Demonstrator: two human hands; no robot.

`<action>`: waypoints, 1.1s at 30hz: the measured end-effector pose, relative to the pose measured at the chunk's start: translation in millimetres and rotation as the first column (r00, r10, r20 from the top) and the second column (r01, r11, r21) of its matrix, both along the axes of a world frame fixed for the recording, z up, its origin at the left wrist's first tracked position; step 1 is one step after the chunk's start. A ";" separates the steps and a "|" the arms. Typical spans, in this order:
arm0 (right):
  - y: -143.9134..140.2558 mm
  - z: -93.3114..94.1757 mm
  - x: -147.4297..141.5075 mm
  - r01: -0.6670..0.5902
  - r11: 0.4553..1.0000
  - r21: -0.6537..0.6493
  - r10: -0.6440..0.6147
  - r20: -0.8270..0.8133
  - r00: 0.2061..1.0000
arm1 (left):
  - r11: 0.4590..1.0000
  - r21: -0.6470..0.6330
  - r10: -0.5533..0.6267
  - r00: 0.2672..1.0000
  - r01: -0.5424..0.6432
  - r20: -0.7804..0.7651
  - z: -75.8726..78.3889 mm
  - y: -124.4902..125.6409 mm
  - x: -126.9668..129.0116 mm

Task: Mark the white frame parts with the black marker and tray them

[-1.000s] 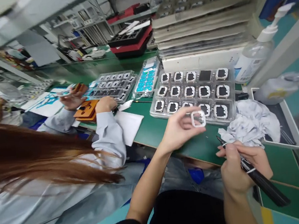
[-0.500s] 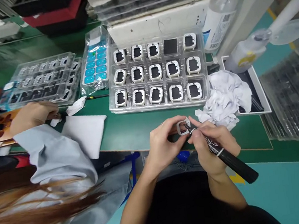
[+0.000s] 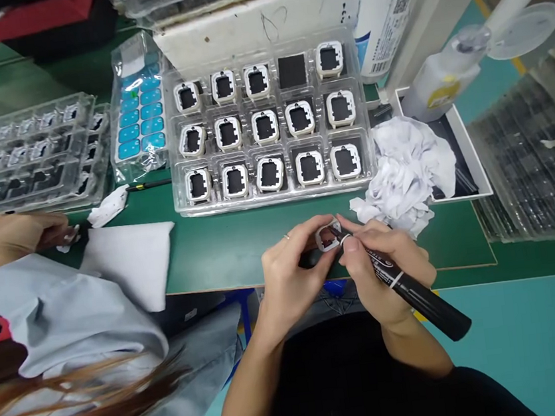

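Observation:
My left hand (image 3: 293, 276) pinches a small white watch-case frame (image 3: 322, 239) between thumb and fingers, just over the front edge of the green table. In my right hand (image 3: 388, 262) lies a black marker pen (image 3: 420, 295), gripped like a pencil. Its tip meets the inner edge of the frame, though exact contact is hard to make out. Behind my hands, a clear plastic tray (image 3: 277, 201) carries rows of similar white frames, each over a dark pad. One pocket in the back row shows only its dark pad (image 3: 292, 71).
Crumpled white paper (image 3: 411, 169) lies right of the tray, against a white box (image 3: 484, 178). Two bottles (image 3: 389, 18) stand behind it. Left are a bag of blue stickers (image 3: 139, 117), a white cloth (image 3: 130, 258) and a co-worker's hand (image 3: 15, 238). Stacked trays (image 3: 535, 145) fill the right.
My view has shifted, so the tray and table appear further left. My hands keep the same grip, marker tip at the frame. The co-worker's hand lies nearer the left edge.

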State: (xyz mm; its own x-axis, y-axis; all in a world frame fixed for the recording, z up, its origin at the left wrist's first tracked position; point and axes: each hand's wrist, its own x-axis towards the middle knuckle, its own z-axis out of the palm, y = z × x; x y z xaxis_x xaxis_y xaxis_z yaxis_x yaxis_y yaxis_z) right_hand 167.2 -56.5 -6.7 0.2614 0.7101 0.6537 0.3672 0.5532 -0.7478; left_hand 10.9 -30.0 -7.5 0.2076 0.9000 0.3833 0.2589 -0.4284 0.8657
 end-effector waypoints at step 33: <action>-0.1 1.9 0.8 0.113 0.992 0.058 -0.122 0.197 0.973 | 1.000 0.005 0.022 0.996 -0.022 -0.081 -2.6 -3.5 -2.0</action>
